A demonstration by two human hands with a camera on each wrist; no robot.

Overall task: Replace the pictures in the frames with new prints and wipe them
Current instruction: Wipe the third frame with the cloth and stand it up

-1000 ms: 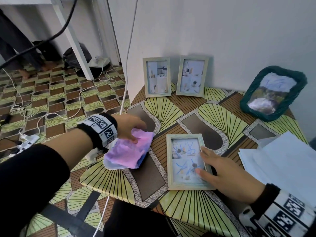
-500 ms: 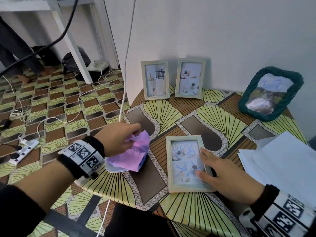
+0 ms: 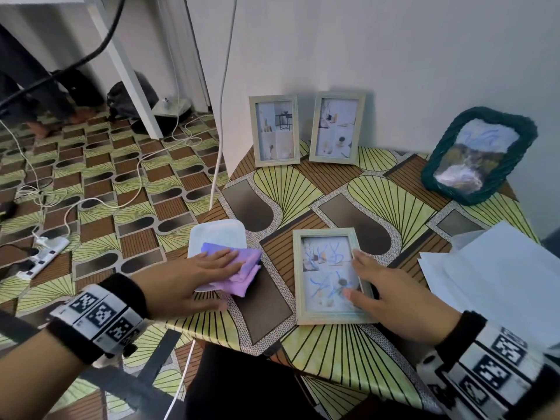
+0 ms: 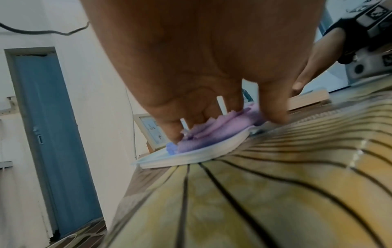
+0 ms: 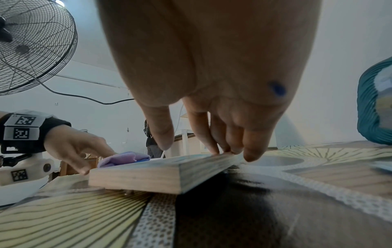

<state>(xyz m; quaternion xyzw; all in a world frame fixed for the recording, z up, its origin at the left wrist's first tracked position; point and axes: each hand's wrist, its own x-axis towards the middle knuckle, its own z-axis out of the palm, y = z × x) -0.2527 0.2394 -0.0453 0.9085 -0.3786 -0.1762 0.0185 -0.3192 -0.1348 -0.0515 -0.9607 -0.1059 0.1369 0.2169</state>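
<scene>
A pale wooden frame (image 3: 325, 317) lies flat near the table's front, with blue scribbles across its glass. My right hand (image 3: 374, 281) rests on its right rim with straight fingers, the thumb on the glass; the right wrist view shows the fingertips on the frame (image 5: 148, 174). At the table's left edge a folded purple cloth (image 3: 247, 268) lies on a white tray (image 3: 218, 234). My left hand (image 3: 209, 272) lies flat on the cloth (image 4: 216, 132), pressing it onto the tray (image 4: 191, 157).
Two pale frames (image 3: 275, 130) (image 3: 337, 128) stand against the wall at the back. A green woven frame (image 3: 478, 153) leans at the back right. White sheets (image 3: 500, 268) lie at the right edge. Cables and a power strip (image 3: 42, 257) are on the floor to the left.
My left hand raised the purple cloth off the tray, then set it back down and now presses it flat; more of the white tray shows. The right hand stayed on the frame.
</scene>
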